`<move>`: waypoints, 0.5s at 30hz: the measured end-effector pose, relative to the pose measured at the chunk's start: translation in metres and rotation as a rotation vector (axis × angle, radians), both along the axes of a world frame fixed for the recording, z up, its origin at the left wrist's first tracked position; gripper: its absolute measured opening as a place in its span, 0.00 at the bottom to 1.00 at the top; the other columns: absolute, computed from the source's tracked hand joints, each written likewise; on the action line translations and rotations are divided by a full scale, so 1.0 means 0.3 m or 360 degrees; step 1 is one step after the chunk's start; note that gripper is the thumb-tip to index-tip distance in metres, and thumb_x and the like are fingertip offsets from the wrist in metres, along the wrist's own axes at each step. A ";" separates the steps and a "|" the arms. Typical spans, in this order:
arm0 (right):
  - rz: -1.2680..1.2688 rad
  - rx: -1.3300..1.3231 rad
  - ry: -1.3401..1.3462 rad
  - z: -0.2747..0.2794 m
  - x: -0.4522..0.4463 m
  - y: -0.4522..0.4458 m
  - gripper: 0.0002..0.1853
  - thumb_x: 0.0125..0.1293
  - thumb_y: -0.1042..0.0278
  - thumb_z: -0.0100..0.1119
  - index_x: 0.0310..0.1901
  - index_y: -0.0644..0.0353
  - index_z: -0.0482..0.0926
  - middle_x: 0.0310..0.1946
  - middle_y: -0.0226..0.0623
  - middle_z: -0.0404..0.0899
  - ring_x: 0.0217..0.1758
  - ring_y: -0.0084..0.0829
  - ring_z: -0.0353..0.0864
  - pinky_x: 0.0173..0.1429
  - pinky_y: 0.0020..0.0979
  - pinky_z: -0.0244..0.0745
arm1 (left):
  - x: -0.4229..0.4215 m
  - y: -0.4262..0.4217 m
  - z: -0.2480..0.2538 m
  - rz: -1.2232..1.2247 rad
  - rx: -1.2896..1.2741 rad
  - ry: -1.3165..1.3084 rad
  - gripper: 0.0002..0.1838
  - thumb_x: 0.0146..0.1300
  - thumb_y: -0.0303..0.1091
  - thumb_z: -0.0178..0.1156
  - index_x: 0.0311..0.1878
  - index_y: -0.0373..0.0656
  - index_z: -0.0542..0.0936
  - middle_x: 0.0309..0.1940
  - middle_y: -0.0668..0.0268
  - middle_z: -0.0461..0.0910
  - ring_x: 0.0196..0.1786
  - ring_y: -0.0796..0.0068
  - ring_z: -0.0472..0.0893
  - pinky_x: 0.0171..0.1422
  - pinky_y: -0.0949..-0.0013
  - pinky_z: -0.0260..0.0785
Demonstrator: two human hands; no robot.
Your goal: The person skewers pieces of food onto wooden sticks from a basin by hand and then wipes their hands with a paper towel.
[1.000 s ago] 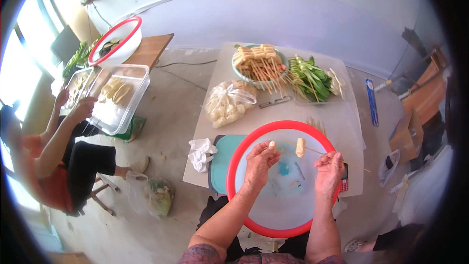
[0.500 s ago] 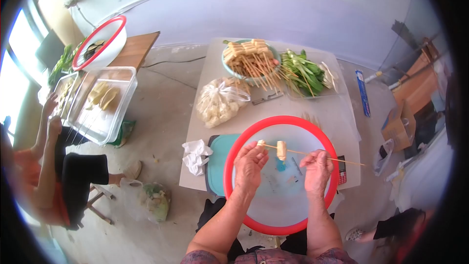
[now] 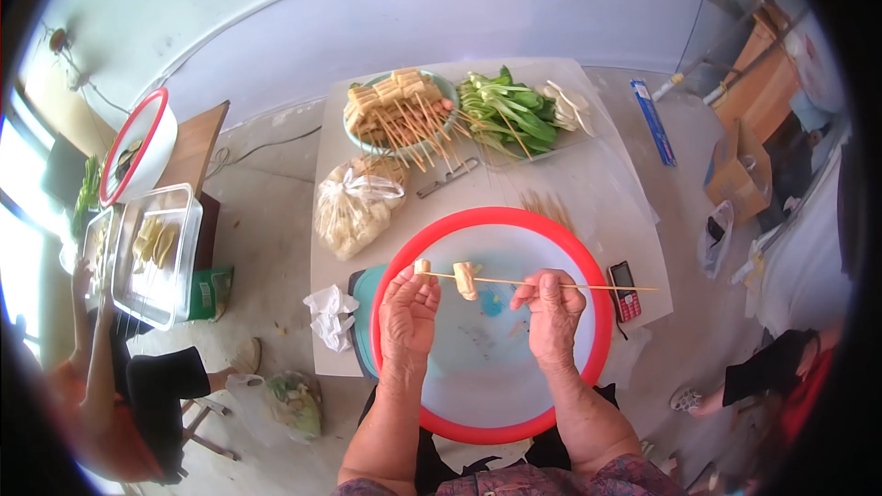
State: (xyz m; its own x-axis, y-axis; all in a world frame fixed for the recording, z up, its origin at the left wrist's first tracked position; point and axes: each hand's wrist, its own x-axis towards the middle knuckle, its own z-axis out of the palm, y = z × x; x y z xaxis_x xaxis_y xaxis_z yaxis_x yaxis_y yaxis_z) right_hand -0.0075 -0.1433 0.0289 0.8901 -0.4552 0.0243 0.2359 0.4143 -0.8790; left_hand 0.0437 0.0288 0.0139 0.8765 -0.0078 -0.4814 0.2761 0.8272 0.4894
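Note:
My left hand (image 3: 409, 312) is closed, its fingertips pinching a pale rolled food piece (image 3: 422, 267) at the left end of a thin wooden skewer (image 3: 501, 280). A second pale roll (image 3: 466, 282) is threaded on the skewer a little further right. My right hand (image 3: 554, 317) grips the shaft with thumb and fingers, and the bare end sticks out to the right. Both hands are above a large white basin with a red rim (image 3: 491, 430). Beyond it, a knotted clear plastic bag (image 3: 354, 211) holds more pale pieces.
On the table (image 3: 441, 211) are a bowl of loaded skewers (image 3: 400, 115), leafy greens (image 3: 510, 110), a phone (image 3: 624, 292), crumpled tissue (image 3: 329, 317) and loose skewers (image 3: 548, 209). At left, another person (image 3: 110, 404) sits beside a clear plastic tub (image 3: 156, 289). A carton (image 3: 740, 174) stands at right.
The view has swung, so the table and basin sit further left in the picture. Both hands still hold the skewer, which keeps its two rolls.

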 end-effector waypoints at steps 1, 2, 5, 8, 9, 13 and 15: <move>0.0008 -0.0017 0.0002 0.007 -0.002 -0.001 0.16 0.68 0.59 0.53 0.34 0.66 0.75 0.23 0.36 0.76 0.24 0.29 0.75 0.33 0.31 0.74 | -0.001 -0.003 0.002 -0.0006 -0.0002 -0.0013 0.10 0.60 0.22 0.56 0.45 0.37 0.73 0.42 0.64 0.78 0.41 0.74 0.79 0.46 0.73 0.75; 0.0016 -0.0033 0.0003 0.008 -0.003 -0.001 0.16 0.68 0.59 0.53 0.34 0.66 0.75 0.23 0.36 0.76 0.24 0.28 0.76 0.33 0.30 0.75 | 0.002 -0.006 0.000 -0.0024 0.0009 -0.0012 0.10 0.60 0.22 0.56 0.45 0.37 0.73 0.42 0.64 0.78 0.41 0.74 0.79 0.46 0.73 0.75; -0.0009 -0.0116 -0.0025 0.021 -0.004 -0.006 0.15 0.69 0.60 0.52 0.33 0.66 0.75 0.22 0.36 0.75 0.25 0.28 0.75 0.33 0.29 0.73 | 0.017 -0.016 -0.013 0.0005 -0.0029 -0.0026 0.09 0.61 0.23 0.56 0.45 0.37 0.73 0.41 0.64 0.79 0.40 0.75 0.79 0.45 0.73 0.75; -0.0012 -0.0175 -0.0023 0.043 -0.005 -0.019 0.15 0.69 0.59 0.52 0.33 0.66 0.74 0.22 0.36 0.75 0.25 0.29 0.75 0.33 0.30 0.72 | 0.031 -0.029 -0.023 0.0011 -0.0032 -0.0037 0.06 0.61 0.23 0.56 0.41 0.39 0.75 0.39 0.65 0.80 0.39 0.74 0.79 0.45 0.73 0.75; -0.0009 -0.0193 -0.0041 0.041 -0.006 -0.024 0.14 0.69 0.62 0.51 0.33 0.66 0.74 0.23 0.35 0.75 0.25 0.27 0.75 0.33 0.28 0.73 | 0.034 -0.037 -0.020 0.0015 -0.0013 -0.0044 0.06 0.61 0.24 0.56 0.42 0.38 0.75 0.38 0.65 0.80 0.39 0.74 0.79 0.44 0.74 0.75; 0.0001 -0.0251 -0.0020 0.056 -0.014 -0.042 0.12 0.69 0.65 0.51 0.33 0.66 0.75 0.25 0.34 0.75 0.26 0.24 0.75 0.34 0.24 0.74 | 0.048 -0.060 -0.023 0.0003 -0.0054 -0.0013 0.07 0.60 0.24 0.57 0.42 0.39 0.75 0.38 0.65 0.79 0.39 0.73 0.78 0.44 0.73 0.74; -0.0010 -0.0277 -0.0032 0.063 -0.016 -0.049 0.12 0.69 0.66 0.51 0.33 0.67 0.75 0.25 0.34 0.75 0.26 0.24 0.75 0.34 0.24 0.74 | 0.049 -0.067 -0.026 -0.0002 -0.0083 -0.0037 0.08 0.62 0.26 0.57 0.44 0.35 0.75 0.35 0.64 0.79 0.37 0.74 0.77 0.42 0.74 0.74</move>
State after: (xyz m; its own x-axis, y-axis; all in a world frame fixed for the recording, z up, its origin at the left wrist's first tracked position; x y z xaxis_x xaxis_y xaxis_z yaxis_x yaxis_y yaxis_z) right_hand -0.0124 -0.1579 0.0479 0.8858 -0.4479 0.1212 0.2563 0.2546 -0.9325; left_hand 0.0583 0.0088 0.0062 0.8874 -0.0333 -0.4598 0.2662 0.8513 0.4521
